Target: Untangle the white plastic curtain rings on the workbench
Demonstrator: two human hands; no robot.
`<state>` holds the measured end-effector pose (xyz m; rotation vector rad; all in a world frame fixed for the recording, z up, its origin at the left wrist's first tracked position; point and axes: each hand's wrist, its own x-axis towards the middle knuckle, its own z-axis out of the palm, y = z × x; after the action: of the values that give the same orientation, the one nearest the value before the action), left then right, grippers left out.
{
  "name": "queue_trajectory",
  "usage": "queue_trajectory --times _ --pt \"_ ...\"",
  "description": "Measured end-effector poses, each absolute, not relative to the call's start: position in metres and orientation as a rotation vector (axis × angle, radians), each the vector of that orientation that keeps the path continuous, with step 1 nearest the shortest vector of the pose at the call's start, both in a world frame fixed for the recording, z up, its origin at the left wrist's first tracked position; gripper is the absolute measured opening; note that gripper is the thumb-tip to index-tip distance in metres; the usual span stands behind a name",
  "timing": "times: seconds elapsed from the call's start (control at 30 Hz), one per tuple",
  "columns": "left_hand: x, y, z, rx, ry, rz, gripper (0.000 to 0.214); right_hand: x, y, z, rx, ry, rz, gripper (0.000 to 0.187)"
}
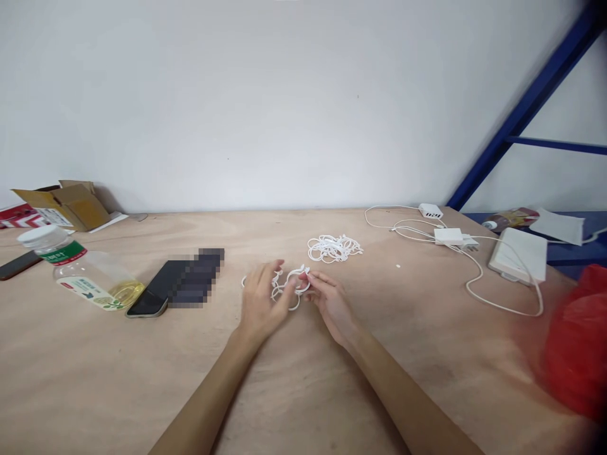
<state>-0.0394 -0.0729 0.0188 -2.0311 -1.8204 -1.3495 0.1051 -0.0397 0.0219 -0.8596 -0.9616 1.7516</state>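
A tangled white cable [284, 292] lies on the wooden table [294, 385] in front of me. My left hand [263, 303] rests on its left part, fingers curled over the loops with the thumb tip against the cable. My right hand [329, 300] pinches the cable's right end between thumb and fingertips. Both hands meet over the same tangle. A second coiled white cable [334, 248] lies untouched a little farther back and to the right.
A plastic bottle [80, 275] with yellow liquid lies at the left beside a dark phone [156, 292]. A cardboard box [66, 203] sits far left. White chargers [448, 236], a white flat box [519, 254] and a red bag [576, 341] occupy the right side.
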Motion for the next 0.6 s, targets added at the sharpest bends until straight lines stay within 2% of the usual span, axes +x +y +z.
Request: queue_trajectory --times 0.07,0.17,0.33,0.43,0.6 --pt "-0.057 -0.068 0.026 -1.805 -2.004 -1.216 0.032 0.106 -0.038 0.022 -0.877 -0.969 1.725 0.021" --pt "-0.092 -0.062 0.030 -1.475 -2.325 -0.829 0.045 0.107 -0.038 0.023 -0.873 -0.971 1.716 0.020" --pt "-0.138 -0.058 0.018 -1.393 -2.547 -0.462 0.058 0.106 -0.040 0.025 -0.868 -0.984 1.721 0.020" --pt "-0.145 -0.058 0.012 -1.416 -2.596 -0.398 0.057 0.105 -0.041 0.025 -0.866 -0.986 1.721 0.020" --pt "-0.133 -0.060 0.014 -1.428 -2.459 -0.520 0.051 0.105 -0.041 0.026 -0.872 -0.985 1.721 0.019"
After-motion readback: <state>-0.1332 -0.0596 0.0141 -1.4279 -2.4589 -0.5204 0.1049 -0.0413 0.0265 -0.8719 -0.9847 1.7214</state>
